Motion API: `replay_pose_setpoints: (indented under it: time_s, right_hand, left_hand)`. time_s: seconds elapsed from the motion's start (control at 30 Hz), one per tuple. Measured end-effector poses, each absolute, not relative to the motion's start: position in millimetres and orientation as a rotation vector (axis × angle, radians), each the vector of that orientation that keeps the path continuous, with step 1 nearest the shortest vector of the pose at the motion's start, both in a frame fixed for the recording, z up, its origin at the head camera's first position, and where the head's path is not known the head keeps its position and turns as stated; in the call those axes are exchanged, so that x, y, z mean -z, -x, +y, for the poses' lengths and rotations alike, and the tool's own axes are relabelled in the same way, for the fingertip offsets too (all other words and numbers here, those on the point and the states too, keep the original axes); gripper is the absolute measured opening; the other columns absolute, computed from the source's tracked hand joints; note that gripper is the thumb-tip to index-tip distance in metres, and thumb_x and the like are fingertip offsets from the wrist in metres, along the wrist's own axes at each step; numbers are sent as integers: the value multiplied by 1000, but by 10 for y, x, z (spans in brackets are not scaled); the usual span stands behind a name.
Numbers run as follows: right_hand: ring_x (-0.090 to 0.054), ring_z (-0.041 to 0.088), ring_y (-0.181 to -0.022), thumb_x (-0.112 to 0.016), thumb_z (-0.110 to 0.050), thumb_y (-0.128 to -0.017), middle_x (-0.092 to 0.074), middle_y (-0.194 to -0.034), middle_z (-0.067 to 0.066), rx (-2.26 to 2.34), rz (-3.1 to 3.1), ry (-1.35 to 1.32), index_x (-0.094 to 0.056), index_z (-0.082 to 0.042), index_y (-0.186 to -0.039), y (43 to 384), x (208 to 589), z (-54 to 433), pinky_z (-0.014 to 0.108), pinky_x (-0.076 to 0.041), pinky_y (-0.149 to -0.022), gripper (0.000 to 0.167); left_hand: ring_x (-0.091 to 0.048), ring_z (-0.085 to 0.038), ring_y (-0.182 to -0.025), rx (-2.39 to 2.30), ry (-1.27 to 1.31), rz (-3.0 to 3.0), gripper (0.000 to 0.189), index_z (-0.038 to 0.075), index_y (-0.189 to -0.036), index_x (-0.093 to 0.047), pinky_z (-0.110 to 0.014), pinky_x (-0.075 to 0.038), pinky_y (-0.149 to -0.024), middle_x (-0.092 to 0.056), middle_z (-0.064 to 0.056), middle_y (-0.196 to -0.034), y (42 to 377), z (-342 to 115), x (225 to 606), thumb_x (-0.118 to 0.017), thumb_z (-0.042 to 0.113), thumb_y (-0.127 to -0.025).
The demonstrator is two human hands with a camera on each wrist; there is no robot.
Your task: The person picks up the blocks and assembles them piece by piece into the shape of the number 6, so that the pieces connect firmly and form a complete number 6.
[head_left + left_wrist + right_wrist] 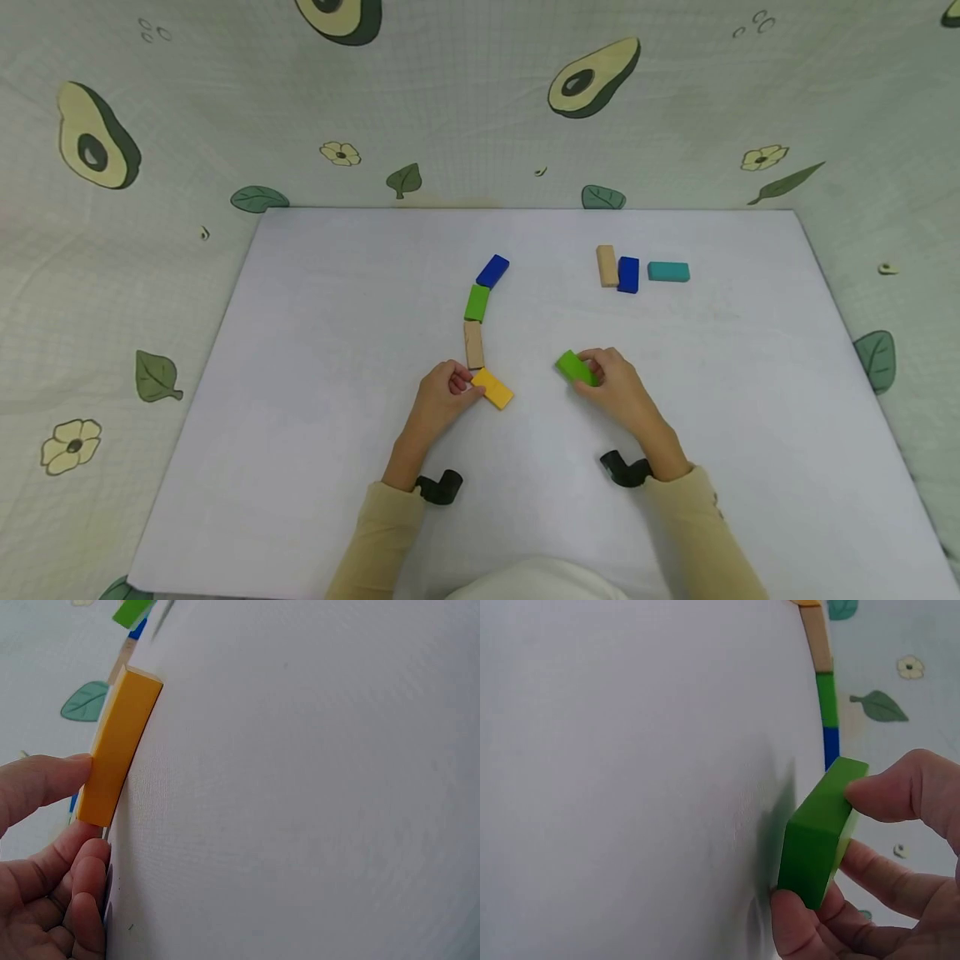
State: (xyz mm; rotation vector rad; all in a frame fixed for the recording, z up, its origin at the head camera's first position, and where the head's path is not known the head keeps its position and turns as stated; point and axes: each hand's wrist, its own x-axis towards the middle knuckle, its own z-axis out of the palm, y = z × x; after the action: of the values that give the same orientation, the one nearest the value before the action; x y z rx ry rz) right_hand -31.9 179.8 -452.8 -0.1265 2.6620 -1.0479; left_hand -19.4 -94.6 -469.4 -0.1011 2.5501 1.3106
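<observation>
My left hand pinches a yellow block at its near left end, thumb on one side, in the head view. In the left wrist view the thumb presses that yellow block and a fingertip meets its lower end. The block's far corner is right at the lower end of a natural wood block. To the right, my right hand holds a green block between thumb and fingers. The right wrist view has this green block tilted, with a shadow on the white table beside it.
Beyond the wood block, another green block and a blue block carry on the curved row. At the back right lie a wood block, a blue block and a teal block. The white table meets an avocado-print cloth.
</observation>
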Motion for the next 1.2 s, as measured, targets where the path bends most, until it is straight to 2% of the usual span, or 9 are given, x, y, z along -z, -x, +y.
replay_pose_setpoints:
  time_s: [0.5,0.9,1.2]
  right_hand:
    - [-46,24,-92,-67,-7,-78,-52,-101,13,990,2670,279,-60,0,-115,226,4535,1578,36,-41,-77,39]
    - [-49,27,-104,-68,2,-78,-58,-107,10,1053,2626,476,-65,-3,-107,247,4515,1545,44,-43,-89,30]
    - [-45,27,-98,-69,3,-77,-55,-102,10,1022,2615,561,-67,-8,-106,247,4542,1548,39,-40,-82,31]
  left_hand:
    - [-48,-15,-75,-1314,113,2549,25,6,-92,-58,-23,-43,-68,-54,-7,-83,196,-941,4682,-73,22,-80]
    - [-48,-16,-75,-1320,114,2551,25,6,-92,-58,-24,-43,-69,-53,-7,-83,199,-939,4689,-73,22,-80]
    - [-47,-15,-75,-1302,133,2549,25,7,-92,-58,-23,-42,-69,-53,-5,-82,204,-928,4702,-73,23,-80]
